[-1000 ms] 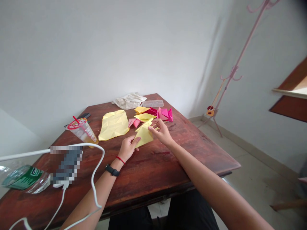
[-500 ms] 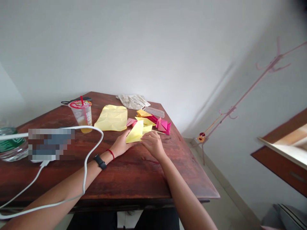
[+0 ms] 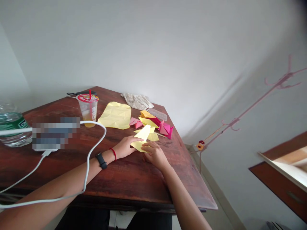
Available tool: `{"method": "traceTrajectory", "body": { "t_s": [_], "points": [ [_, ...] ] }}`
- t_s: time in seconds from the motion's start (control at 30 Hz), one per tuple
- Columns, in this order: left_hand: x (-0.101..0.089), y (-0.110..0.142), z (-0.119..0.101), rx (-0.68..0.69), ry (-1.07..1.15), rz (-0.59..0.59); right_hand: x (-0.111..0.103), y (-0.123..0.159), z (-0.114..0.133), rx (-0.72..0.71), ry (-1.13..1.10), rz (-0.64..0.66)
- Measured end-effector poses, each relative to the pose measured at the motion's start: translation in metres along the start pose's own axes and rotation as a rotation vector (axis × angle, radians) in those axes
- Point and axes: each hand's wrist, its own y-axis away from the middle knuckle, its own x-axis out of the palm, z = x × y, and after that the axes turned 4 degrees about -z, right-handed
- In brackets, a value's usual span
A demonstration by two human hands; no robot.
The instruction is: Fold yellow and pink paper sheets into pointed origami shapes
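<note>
Both hands work a folded yellow paper (image 3: 144,136) on the wooden table (image 3: 134,182). My left hand (image 3: 125,147), with a red string and a black band at the wrist, lies flat with fingers stretched onto the paper's near corner. My right hand (image 3: 154,154) presses its fingertips on the paper's lower edge, fingers bent. One flap of the paper stands up between the hands.
A crumpled yellow sheet (image 3: 115,115), pink and yellow folded pieces (image 3: 158,124), a plastic cup with a red straw (image 3: 88,110), a cloth (image 3: 137,100), a clear lid (image 3: 158,113), a water bottle (image 3: 13,127) and a white cable (image 3: 88,159) lie on the table. A pink coat stand (image 3: 240,118) leans at the right.
The yellow paper came down from being held above the table to lying on it, both hands pressing it. The camera swung right and nearer.
</note>
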Motion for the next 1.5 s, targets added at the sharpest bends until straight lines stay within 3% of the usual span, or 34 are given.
{"method": "traceTrajectory", "body": {
  "t_s": [0.23,0.53,0.63,0.7,0.77,0.83,1.0,1.3,1.4,1.5],
  "points": [
    [0.001,0.0,0.005,-0.048,0.047,-0.063,-0.001,0.0,0.007,0.023,-0.007,-0.042],
    [-0.005,0.001,-0.01,-0.088,0.179,-0.074,-0.008,-0.002,0.017,-0.048,0.081,-0.155],
    [-0.007,0.025,-0.012,-0.109,0.07,-0.025,-0.009,0.003,0.027,-0.098,0.106,-0.048],
    [-0.01,0.048,-0.014,-0.079,-0.141,0.003,-0.008,0.009,0.034,-0.135,0.087,0.074],
    [-0.015,0.068,-0.016,-0.041,-0.409,-0.041,-0.008,0.013,0.038,-0.15,0.046,0.182],
    [-0.021,0.078,-0.018,0.058,-0.565,-0.008,-0.01,0.014,0.038,-0.124,-0.004,0.256],
    [-0.028,0.072,-0.014,0.328,-0.497,0.15,-0.021,0.001,0.028,-0.011,-0.173,0.388],
    [-0.022,0.074,-0.027,0.437,-0.508,0.165,-0.038,-0.029,-0.004,0.201,-0.563,0.564],
    [-0.023,0.073,-0.029,0.449,-0.505,0.157,-0.035,-0.041,-0.02,0.296,-0.668,0.66],
    [-0.023,0.072,-0.028,0.436,-0.474,0.149,-0.026,-0.048,-0.029,0.377,-0.668,0.646]
  ]
}}
